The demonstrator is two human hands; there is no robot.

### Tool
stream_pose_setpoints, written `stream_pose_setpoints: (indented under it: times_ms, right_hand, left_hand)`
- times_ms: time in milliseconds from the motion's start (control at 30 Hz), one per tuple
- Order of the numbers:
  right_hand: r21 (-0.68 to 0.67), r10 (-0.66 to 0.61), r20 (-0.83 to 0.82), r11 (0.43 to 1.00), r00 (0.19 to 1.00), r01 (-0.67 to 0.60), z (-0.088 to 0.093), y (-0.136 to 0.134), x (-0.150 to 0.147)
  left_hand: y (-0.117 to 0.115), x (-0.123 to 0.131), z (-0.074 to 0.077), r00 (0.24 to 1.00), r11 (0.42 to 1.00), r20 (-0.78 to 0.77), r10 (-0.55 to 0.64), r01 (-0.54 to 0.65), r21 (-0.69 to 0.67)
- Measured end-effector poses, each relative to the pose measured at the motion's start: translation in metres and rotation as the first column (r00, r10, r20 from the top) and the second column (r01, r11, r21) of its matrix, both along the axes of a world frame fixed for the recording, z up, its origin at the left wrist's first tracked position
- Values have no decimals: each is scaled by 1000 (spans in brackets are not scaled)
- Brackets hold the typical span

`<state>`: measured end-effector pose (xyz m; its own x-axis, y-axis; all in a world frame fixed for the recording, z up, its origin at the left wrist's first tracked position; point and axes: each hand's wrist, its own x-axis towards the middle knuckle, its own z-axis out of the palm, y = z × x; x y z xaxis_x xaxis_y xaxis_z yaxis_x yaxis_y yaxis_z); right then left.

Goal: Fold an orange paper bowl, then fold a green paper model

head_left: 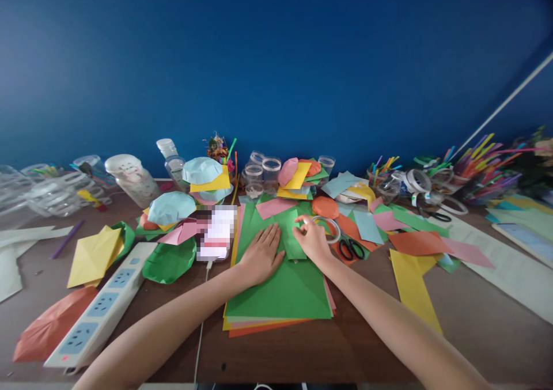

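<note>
My left hand (pixel 260 254) lies flat, fingers stretched, on a stack of green paper (pixel 285 289) in the middle of the brown table (pixel 345 349). Beside it, my right hand (pixel 311 239) presses with bent fingers on a smaller folded green piece (pixel 290 237) that rests on top of the stack. Yellow, pink and orange sheets peek out under the green one. A roll of clear tape (pixel 330 227) and black-handled scissors (pixel 351 247) sit just right of my right hand.
A white power strip (pixel 103 306) lies at the left, with yellow (pixel 93 254), green (pixel 169 260) and orange folded paper shapes around it. Clear jars (pixel 263 174), coloured straws (pixel 488 159) and loose paper scraps crowd the back and right. A phone (pixel 216 234) lies left of the stack.
</note>
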<state>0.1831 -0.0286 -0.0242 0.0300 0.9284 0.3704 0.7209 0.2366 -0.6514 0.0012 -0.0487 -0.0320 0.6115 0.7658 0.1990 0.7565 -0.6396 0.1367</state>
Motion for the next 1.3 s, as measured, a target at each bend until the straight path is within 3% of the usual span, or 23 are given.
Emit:
stream_pose_setpoints:
  times_ms: [733, 1300]
  right_hand:
    - [-8, -28, -9, 1000, 1000, 28, 3, -3, 1]
    - [-67, 28, -58, 997, 998, -32, -1, -11, 8]
  left_hand:
    - [-1, -1, 1, 999, 1000, -37, 15, -15, 7]
    - [-1, 0, 0, 1000, 1000, -8, 15, -14, 27]
